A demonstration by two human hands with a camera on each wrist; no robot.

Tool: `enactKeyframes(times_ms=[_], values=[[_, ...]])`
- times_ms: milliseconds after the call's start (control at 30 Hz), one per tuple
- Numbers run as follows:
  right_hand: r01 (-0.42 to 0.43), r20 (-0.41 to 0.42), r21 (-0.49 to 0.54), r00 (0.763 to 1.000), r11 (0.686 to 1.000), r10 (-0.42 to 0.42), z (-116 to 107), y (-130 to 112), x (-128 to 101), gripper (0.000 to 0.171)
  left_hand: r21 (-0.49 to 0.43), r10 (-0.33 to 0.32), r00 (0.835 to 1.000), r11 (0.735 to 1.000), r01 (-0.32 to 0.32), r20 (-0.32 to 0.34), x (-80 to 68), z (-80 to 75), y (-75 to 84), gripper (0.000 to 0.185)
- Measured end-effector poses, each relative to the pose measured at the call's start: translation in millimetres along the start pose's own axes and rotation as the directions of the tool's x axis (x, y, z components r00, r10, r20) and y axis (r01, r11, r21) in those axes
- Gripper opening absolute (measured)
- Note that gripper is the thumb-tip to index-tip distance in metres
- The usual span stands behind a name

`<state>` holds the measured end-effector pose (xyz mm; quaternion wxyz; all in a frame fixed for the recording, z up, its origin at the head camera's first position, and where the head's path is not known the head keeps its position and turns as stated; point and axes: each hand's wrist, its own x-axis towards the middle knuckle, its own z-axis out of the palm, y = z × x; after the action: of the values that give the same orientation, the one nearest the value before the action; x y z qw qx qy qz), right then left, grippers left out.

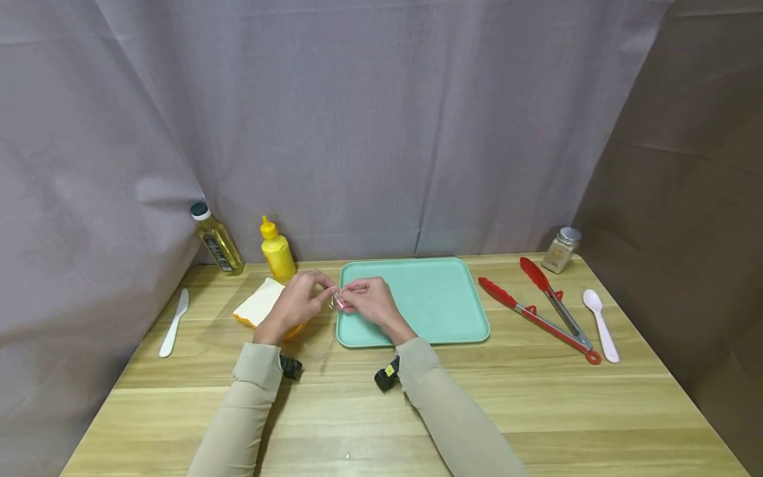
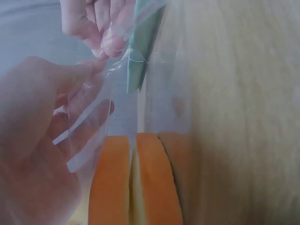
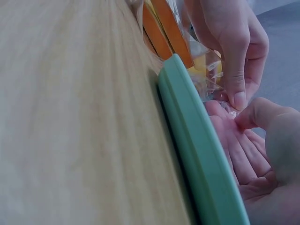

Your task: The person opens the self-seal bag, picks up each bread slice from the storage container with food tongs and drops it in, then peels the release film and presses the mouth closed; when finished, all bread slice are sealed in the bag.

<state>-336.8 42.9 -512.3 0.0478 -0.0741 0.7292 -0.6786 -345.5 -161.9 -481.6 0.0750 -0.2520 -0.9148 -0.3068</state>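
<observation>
Two slices of white bread (image 1: 260,302) with orange crusts (image 2: 157,173) lie inside a clear plastic bag (image 2: 166,101) on the table, left of the tray. My left hand (image 1: 300,301) is above the bread, pinching the gathered plastic between thumb and finger. Facing it, my right hand (image 1: 372,301) pinches the same end of the bag over the left edge of the mint-green tray (image 1: 438,301). The fingertips of both hands nearly meet there. Seen from the right wrist, the crumpled film (image 3: 213,70) runs from the bread up to the fingers.
Behind the bread stand a yellow squeeze bottle (image 1: 278,255) and an oil bottle (image 1: 219,245). A white knife (image 1: 175,324) lies far left. To the right are red-tipped tongs (image 1: 548,324), a white spoon (image 1: 602,324) and a spice jar (image 1: 560,252). Grey curtain closes off the back.
</observation>
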Motion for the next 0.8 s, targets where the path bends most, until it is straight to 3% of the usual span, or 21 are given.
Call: enactKeyframes(times_ms=[333,800], values=[[-0.007,0.034,0.065,0.999,0.998,0.005,-0.7,-0.8,0.1,0.02,-0.046,-0.039,0.999,0.998,0.039,0.008,-0.8,-0.1,-0.1,0.015],[-0.021,0.044,0.045,0.999,0.999,0.02,-0.9,-1.0,0.0,0.021,-0.072,-0.028,1.0,0.997,0.028,-0.001,0.4,0.5,-0.9,0.014]])
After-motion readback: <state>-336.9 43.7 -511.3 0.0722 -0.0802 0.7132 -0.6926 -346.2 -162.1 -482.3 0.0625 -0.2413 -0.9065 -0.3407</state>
